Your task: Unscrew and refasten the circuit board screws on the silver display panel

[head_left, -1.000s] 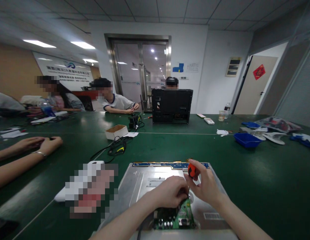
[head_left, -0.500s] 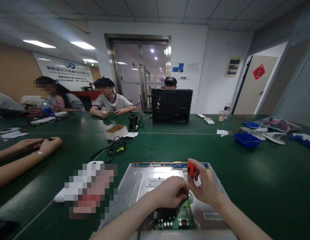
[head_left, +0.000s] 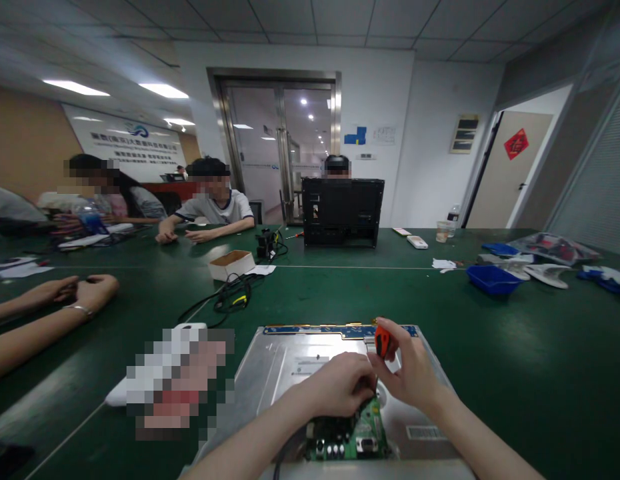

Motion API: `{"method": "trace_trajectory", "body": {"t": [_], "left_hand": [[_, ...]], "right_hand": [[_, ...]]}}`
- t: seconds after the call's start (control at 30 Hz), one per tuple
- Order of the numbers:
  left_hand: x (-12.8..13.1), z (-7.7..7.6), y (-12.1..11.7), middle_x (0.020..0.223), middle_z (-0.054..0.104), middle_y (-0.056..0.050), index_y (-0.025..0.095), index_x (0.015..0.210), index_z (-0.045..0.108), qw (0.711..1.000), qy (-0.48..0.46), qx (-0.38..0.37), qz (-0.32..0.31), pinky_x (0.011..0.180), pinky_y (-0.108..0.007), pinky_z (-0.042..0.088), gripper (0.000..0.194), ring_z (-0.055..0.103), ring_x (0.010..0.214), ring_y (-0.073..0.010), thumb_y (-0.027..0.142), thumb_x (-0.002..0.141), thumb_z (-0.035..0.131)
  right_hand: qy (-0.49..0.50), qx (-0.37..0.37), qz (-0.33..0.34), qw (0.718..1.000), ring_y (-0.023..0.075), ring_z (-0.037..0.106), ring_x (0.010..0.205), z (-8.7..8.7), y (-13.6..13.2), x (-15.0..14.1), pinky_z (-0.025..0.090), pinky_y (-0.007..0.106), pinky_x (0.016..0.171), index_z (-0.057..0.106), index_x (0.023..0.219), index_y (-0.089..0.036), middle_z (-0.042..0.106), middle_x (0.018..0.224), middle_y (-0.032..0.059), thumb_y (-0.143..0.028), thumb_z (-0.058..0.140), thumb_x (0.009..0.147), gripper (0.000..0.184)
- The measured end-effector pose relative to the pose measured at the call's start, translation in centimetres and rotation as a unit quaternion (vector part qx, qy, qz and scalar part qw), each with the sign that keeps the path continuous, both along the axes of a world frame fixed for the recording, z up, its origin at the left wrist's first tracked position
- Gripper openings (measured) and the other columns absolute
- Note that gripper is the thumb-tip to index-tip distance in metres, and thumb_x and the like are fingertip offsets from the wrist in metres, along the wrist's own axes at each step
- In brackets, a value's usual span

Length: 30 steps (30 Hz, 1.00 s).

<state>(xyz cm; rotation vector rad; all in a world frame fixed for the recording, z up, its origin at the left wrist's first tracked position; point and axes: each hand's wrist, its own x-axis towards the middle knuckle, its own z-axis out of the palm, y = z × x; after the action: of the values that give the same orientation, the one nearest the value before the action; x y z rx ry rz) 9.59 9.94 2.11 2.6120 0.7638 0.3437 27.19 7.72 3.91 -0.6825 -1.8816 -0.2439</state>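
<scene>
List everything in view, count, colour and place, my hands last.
Metal panel: 1, silver, front centre
Circuit board: 1, green, panel's near end
Circuit strip: 1, blue, panel's far edge
Tool handle, likely screwdriver: 1, orange-black, above panel
Table: 1, green, beneath panel
Open box: 1, white, left of centre
Cables: several, mainly black, near box
Monitor housing: 1, black, far side
Tray: 1, blue, right
Co-workers: at least four, clothing varied, left and beyond
Left hand: 1, bare, over circuit board
Right hand: 1, bare, holding tool handle
</scene>
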Motion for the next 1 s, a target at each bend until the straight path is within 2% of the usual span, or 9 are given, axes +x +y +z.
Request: {"method": "trace_trajectory", "body": {"t": [0.2, 0.37, 0.6, 0.8, 1.0], "left_hand": [[-0.10, -0.18, 0.04, 0.100, 0.074, -0.005, 0.019, 0.093, 0.069, 1.000, -0.006, -0.009, -0.005, 0.084, -0.029, 0.051, 0.021, 0.068, 0.091, -0.0228, 0.005, 0.077, 0.064], [-0.17, -0.13, -0.05, 0.101, 0.074, -0.006, 0.019, 0.093, 0.069, 1.000, -0.004, -0.014, -0.003, 0.085, -0.030, 0.051, 0.021, 0.068, 0.093, -0.0238, 0.006, 0.078, 0.063], [-0.13, 0.03, -0.10, 0.096, 0.073, -0.006, 0.018, 0.091, 0.067, 1.000, 0.002, -0.015, 0.005, 0.079, -0.028, 0.050, 0.020, 0.067, 0.089, -0.0235, 0.005, 0.077, 0.062], [-0.10, 0.17, -0.19, 0.095, 0.073, -0.006, 0.018, 0.089, 0.067, 1.000, -0.002, -0.021, 0.009, 0.079, -0.028, 0.050, 0.017, 0.067, 0.089, -0.0231, 0.005, 0.078, 0.063], [-0.13, 0.19, -0.22, 0.097, 0.074, -0.005, 0.019, 0.090, 0.067, 1.000, -0.006, -0.025, 0.006, 0.083, -0.029, 0.050, 0.019, 0.068, 0.090, -0.0231, 0.005, 0.077, 0.062]], "right_hand": [[-0.011, -0.013, 0.022, 1.000, 0.0136, 0.058, 0.051, 0.34, -0.28, 0.20, 0.046, 0.025, 0.048, 0.038, 0.141, -0.018, 0.066, 0.078, 0.0009, -0.015, 0.043, 0.094, 0.047], [-0.005, -0.010, -0.001, 1.000, 0.0127, 0.055, 0.048, 0.16, -0.10, 0.02, 0.045, 0.024, 0.047, 0.039, 0.139, -0.018, 0.064, 0.073, -0.0016, -0.013, 0.047, 0.090, 0.049], [0.008, 0.008, -0.031, 0.999, 0.0128, 0.053, 0.045, -0.33, 0.16, -0.10, 0.041, 0.024, 0.046, 0.044, 0.132, -0.019, 0.055, 0.062, -0.0067, -0.021, 0.052, 0.095, 0.038], [0.004, 0.000, -0.005, 1.000, 0.0116, 0.053, 0.047, 0.13, -0.07, -0.03, 0.042, 0.023, 0.046, 0.043, 0.135, -0.021, 0.058, 0.066, -0.0058, -0.021, 0.049, 0.096, 0.040], [-0.006, -0.018, 0.027, 0.999, 0.0130, 0.057, 0.050, 0.31, -0.26, 0.08, 0.047, 0.024, 0.047, 0.039, 0.140, -0.019, 0.064, 0.074, -0.0020, -0.012, 0.047, 0.089, 0.052]]}}
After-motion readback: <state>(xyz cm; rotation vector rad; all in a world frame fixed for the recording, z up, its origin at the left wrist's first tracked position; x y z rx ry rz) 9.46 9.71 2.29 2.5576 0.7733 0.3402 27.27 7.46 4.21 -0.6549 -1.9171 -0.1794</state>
